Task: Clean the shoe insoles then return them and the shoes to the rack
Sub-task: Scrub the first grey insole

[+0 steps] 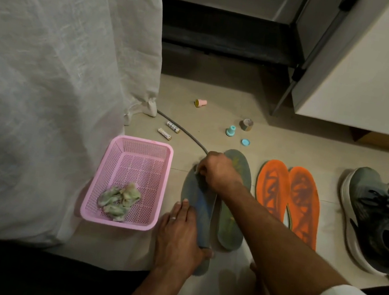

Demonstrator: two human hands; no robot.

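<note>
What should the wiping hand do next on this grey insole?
Probably draw the right hand back along the grey insole toward the heel. It sits at the toe end holding what looks like a small white wipe, while the left hand grips the heel end steady, so the length between them seems unwiped. The second grey insole and orange insoles wait alongside.

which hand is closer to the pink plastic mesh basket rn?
Left. The left hand holds the grey insole just right of the pink plastic mesh basket; the right hand works farther right, at the insole's toe.
</note>
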